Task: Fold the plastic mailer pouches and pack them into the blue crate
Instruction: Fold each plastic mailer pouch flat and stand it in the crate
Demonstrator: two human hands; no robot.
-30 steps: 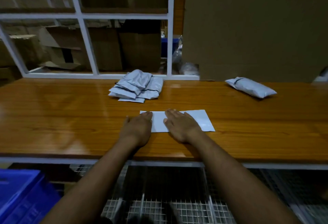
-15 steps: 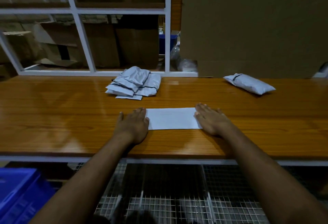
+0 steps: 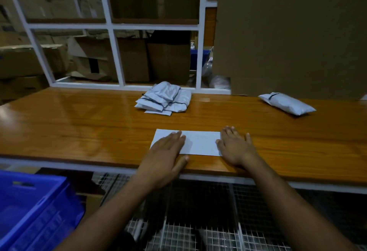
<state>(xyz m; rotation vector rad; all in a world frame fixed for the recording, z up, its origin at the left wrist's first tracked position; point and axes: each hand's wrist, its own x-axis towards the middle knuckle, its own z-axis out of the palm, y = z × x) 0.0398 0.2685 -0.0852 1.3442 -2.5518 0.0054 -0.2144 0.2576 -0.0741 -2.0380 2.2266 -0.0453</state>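
1. The flat white rectangular plastic mailer pouch [image 3: 200,143] lies near the front edge of the glossy orange-brown wooden table [image 3: 79,129], long side toward the person.
2. The left hand [image 3: 165,154] lies palm-down with straight fingers over the pouch's left end, and the right hand [image 3: 234,147] lies flat over its right end. The 2 hands are apart, and neither grips anything.
3. Judging by this, both palms are pressing the slippery film flat, either to squeeze out air or to set a crease (which of the 2 cannot be told).
4. A loose heap of grey-white mailer pouches [image 3: 164,99] sits at the back of the table, probably the supply. 1 plump grey-white pouch [image 3: 288,103] lies well apart on the right.
5. The blue plastic crate [image 3: 33,209] stands below the table at the left, within easy reach for packing; its contents are not visible.
6. Behind the table are a white-framed partition [image 3: 113,26], stacked brown cardboard boxes [image 3: 131,60] and a large brown cardboard sheet [image 3: 288,32]. Wire mesh [image 3: 198,231] runs under the table, and the room is dim.
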